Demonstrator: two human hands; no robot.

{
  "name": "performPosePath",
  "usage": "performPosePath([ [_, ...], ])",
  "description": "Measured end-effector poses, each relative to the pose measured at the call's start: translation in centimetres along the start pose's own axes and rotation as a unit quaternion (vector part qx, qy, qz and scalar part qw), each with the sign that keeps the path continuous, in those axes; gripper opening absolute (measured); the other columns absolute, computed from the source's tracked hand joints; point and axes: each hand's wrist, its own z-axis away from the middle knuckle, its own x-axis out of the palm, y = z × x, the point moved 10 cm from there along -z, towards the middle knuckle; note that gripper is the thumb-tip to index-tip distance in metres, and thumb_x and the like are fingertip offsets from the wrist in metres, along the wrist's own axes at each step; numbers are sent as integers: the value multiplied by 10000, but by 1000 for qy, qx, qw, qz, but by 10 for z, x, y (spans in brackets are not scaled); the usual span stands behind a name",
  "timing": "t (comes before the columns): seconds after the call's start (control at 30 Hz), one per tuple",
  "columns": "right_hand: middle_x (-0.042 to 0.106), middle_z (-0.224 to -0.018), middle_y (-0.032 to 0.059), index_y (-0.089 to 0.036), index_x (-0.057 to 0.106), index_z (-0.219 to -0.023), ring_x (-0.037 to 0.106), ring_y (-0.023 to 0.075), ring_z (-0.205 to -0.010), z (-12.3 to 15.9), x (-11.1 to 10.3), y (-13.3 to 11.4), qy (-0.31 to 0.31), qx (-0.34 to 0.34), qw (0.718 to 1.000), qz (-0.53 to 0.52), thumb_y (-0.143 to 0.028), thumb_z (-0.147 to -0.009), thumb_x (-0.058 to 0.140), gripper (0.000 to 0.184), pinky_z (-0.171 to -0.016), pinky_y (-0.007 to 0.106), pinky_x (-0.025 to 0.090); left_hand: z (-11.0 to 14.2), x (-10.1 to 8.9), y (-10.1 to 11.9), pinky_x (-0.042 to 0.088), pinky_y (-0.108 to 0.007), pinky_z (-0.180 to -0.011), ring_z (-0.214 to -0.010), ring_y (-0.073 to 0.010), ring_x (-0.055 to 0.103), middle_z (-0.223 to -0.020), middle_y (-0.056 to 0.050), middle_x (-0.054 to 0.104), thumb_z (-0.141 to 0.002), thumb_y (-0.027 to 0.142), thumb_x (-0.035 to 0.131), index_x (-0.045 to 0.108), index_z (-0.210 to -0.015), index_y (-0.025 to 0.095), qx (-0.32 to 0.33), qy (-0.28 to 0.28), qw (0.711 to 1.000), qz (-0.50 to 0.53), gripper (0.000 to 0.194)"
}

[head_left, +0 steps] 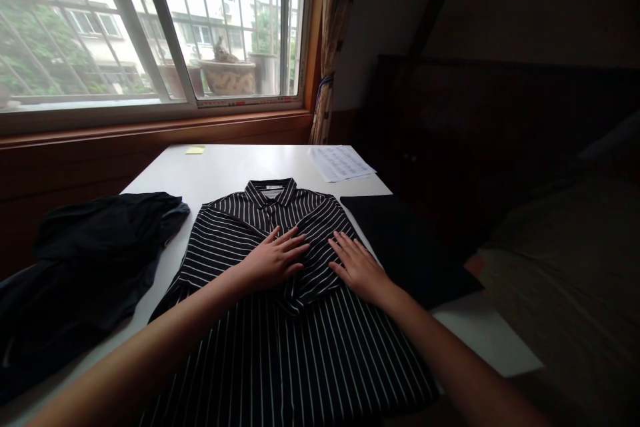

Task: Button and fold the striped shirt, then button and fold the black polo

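A black shirt with white stripes [270, 347] lies front up on the white table [225, 163], its collar toward the window. Its sleeves are folded across the chest. My left hand [275, 259] rests flat on the folded sleeves near the middle, fingers spread and pointing right. Flat on the shirt's right side lies my right hand [357, 267], its fingers apart and angled up to the left. Neither hand grips the fabric. My forearms cover parts of the shirt's lower left and right sides.
Dark crumpled clothing [100, 240] lies at the table's left edge. A flat black cloth or board [410, 247] is on the right. Printed sheets [343, 163] and a yellow sticky note [195, 149] sit at the far end, below a barred window [225, 20] and curtain [327, 47].
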Motion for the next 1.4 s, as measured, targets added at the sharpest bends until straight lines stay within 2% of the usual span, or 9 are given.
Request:
performPosePath([
  [0.1,165,-1667,74,-219,264,-1588,136,235,-1540,-1,0,-2,0,-3,1000,-3,-584,-1031,281,667,-1244,484,181,5,18,-11,132,-559,-1241,-1536,-263,176,-1633,-5,296,-1037,549,323,311,-1553,361,-18,-29,999,21,549],
  [0.17,165,-1668,72,-225,255,-1591,137,234,-1540,-2,0,-3,0,-5,1000,-4,-580,-1031,290,663,-1244,483,176,6,23,-21,120,-542,-1246,-1539,-262,165,-1642,9,267,-1033,568,316,289,-1558,380,-21,-37,999,30,558],
  [0.43,154,-1671,70,-226,246,-1593,127,233,-1542,-14,-1,-5,-5,-11,1000,-9,-563,-1036,292,653,-1246,484,156,5,23,-42,71,-525,-1249,-1540,-259,157,-1646,42,243,-1024,602,301,289,-1552,410,-29,-42,999,19,562],
  [0.7,153,-1672,74,-217,255,-1591,120,236,-1543,-39,4,-4,-18,-22,1000,-15,-587,-1034,256,668,-1243,486,151,4,25,-66,61,-543,-1240,-1542,-271,144,-1653,33,226,-1026,601,296,279,-1554,406,-41,-45,998,10,564],
  [0.9,189,-1668,56,-229,260,-1589,148,235,-1539,-57,1,-3,-12,-24,999,-20,-552,-1035,279,641,-1245,486,150,-4,25,-84,44,-569,-1232,-1544,-282,131,-1656,18,218,-1027,603,282,275,-1557,396,-47,-61,997,8,570],
  [1.0,256,-1650,67,-209,328,-1567,201,240,-1527,-61,-3,-3,4,-20,1000,-21,-523,-1039,282,617,-1244,477,170,-5,26,-88,43,-565,-1232,-1545,-279,125,-1658,14,215,-1029,597,283,270,-1559,394,-48,-63,997,5,569],
  [1.13,339,-1616,96,-166,477,-1485,233,290,-1510,-47,-15,4,68,23,997,-14,-485,-1028,336,574,-1231,500,214,-4,24,-87,35,-553,-1233,-1544,-275,132,-1656,9,226,-1031,589,290,257,-1564,387,-47,-56,997,3,572],
  [1.23,357,-1604,84,-210,517,-1449,268,332,-1479,-21,-23,13,103,70,992,-7,-490,-995,425,541,-1184,529,304,-4,21,-85,47,-553,-1233,-1543,-271,139,-1653,7,235,-1034,582,288,238,-1569,385,-51,-53,997,0,573],
  [1.4,469,-1475,137,-232,504,-1444,516,367,-1261,31,-27,29,95,134,986,-33,-470,-920,556,579,-1047,532,461,-4,14,-82,54,-557,-1234,-1540,-264,156,-1653,6,232,-1037,578,275,205,-1579,375,-61,-46,997,-19,582],
])
